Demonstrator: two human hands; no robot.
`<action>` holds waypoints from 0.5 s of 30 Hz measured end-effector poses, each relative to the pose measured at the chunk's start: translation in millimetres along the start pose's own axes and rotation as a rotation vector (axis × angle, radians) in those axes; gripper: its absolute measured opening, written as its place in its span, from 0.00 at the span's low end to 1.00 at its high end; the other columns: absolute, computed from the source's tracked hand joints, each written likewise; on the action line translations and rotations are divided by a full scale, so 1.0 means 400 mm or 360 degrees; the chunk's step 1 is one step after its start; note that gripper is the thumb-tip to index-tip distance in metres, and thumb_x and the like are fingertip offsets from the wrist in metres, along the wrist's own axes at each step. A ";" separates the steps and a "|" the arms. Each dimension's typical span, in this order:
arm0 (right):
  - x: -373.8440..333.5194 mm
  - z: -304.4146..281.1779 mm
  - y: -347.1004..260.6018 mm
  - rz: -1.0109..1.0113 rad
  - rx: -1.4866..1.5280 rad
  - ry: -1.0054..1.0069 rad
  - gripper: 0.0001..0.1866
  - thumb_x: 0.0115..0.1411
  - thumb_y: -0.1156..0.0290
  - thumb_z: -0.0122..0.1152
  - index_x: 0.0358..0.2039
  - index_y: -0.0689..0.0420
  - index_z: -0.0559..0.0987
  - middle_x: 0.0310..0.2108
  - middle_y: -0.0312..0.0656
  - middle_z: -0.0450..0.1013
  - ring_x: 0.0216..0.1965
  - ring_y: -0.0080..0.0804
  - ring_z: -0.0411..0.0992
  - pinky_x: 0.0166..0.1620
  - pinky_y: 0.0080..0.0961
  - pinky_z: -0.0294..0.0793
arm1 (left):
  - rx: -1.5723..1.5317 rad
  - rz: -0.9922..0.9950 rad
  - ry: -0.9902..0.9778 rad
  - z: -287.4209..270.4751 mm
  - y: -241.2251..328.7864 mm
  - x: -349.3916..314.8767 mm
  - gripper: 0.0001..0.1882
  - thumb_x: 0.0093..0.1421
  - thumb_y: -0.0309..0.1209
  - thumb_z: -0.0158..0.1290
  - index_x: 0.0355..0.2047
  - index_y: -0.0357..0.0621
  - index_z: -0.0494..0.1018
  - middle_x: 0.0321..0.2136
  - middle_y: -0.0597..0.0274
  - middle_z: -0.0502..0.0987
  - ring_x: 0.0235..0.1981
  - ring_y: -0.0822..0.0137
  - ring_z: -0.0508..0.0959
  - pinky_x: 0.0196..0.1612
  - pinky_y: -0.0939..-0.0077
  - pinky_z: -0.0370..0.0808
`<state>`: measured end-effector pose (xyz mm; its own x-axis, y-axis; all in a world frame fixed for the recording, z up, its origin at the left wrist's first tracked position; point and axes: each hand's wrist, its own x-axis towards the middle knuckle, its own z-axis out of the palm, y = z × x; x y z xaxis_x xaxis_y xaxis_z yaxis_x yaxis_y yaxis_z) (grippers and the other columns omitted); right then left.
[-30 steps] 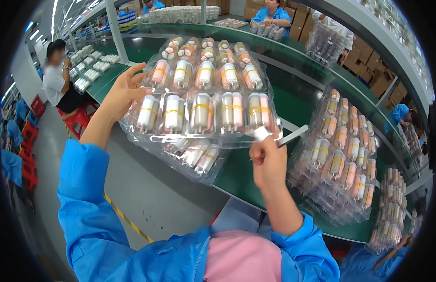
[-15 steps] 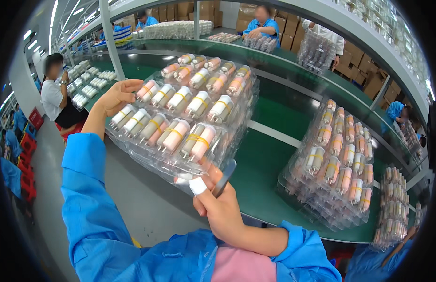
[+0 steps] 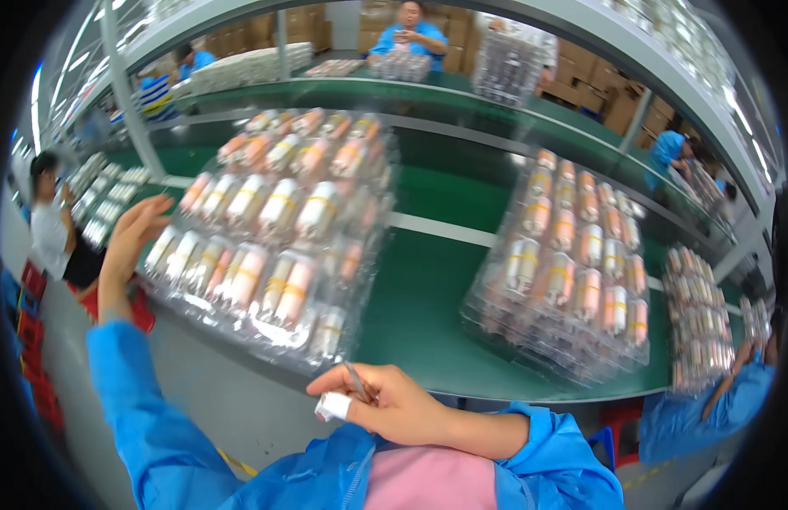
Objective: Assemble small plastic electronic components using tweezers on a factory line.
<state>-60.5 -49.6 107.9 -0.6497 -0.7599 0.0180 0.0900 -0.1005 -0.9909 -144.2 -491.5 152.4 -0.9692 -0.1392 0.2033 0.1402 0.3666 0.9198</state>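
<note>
A stack of clear plastic trays (image 3: 241, 319) stands on the green bench at left centre. Its top tray holds rows of small white, pink and grey cylinders (image 3: 277, 204), bundled with yellow bands. At the stack's left edge is my left hand (image 3: 132, 242), fingers spread and holding nothing; blur hides whether they touch the tray. My right hand (image 3: 394, 406) is in front of the stack's near right corner, closed on a slim grey metal tool (image 3: 356, 381). Its thumb has a white wrap (image 3: 333, 406). Most of the tool is hidden in the palm.
Another tray stack (image 3: 564, 280) with banded cylinders stands to the right on the green bench (image 3: 419, 297). Further right, a third stack (image 3: 698, 323) is beside a co-worker's blue sleeve (image 3: 708, 416). Metal posts (image 3: 126, 93) rise behind the bench. Several people work farther off.
My view has swung, so the stacks sit further left. My right hand has come away from the near tray edge toward my body, still with the tool. My left hand remains by the left edge.
</note>
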 end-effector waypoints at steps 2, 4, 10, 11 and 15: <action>-0.055 -0.041 -0.010 -0.0088 -0.0386 -0.0009 0.15 0.59 0.72 0.52 0.46 0.61 0.72 0.16 0.30 0.65 0.21 0.16 0.62 0.27 0.16 0.61 | 0.0120 0.0194 0.0559 -0.024 0.005 -0.095 0.24 0.65 0.44 0.42 0.54 0.41 0.66 0.50 0.59 0.72 0.46 0.71 0.72 0.50 0.78 0.65; -0.131 -0.081 0.009 -0.0344 -0.0468 0.0095 0.15 0.58 0.73 0.54 0.46 0.59 0.74 0.16 0.31 0.63 0.20 0.20 0.61 0.27 0.18 0.60 | 0.0021 0.0514 0.1066 -0.008 -0.035 -0.190 0.22 0.66 0.39 0.41 0.53 0.35 0.65 0.50 0.56 0.71 0.48 0.69 0.71 0.53 0.75 0.65; -0.506 -0.232 -0.151 -0.0793 -0.0599 0.0601 0.16 0.57 0.65 0.58 0.39 0.66 0.78 0.34 0.50 0.76 0.18 0.19 0.65 0.22 0.14 0.63 | 0.0033 0.1858 0.0966 0.523 0.082 -0.477 0.03 0.60 0.22 0.43 0.33 0.35 0.65 0.30 0.55 0.69 0.31 0.57 0.69 0.39 0.61 0.68; -0.547 -0.263 -0.146 -0.1016 -0.0603 0.0754 0.18 0.59 0.63 0.56 0.38 0.68 0.78 0.34 0.52 0.76 0.18 0.18 0.64 0.20 0.11 0.60 | 0.0215 0.1993 0.0911 0.643 0.139 -0.485 0.06 0.59 0.28 0.47 0.30 0.38 0.64 0.28 0.56 0.68 0.32 0.58 0.70 0.39 0.61 0.68; -0.701 -0.408 -0.098 -0.1319 -0.0375 0.2119 0.23 0.63 0.58 0.50 0.45 0.68 0.73 0.40 0.51 0.73 0.15 0.13 0.57 0.17 0.09 0.52 | -0.0682 0.0672 -0.0066 0.895 0.161 -0.407 0.18 0.64 0.34 0.38 0.47 0.32 0.67 0.45 0.47 0.70 0.46 0.56 0.70 0.49 0.65 0.66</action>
<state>-5.2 272.2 119.9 -0.6372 0.5483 0.5416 -0.6426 0.0101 -0.7662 -49.7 -116.0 58.5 -0.8177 -0.0230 0.5752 0.5757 -0.0225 0.8174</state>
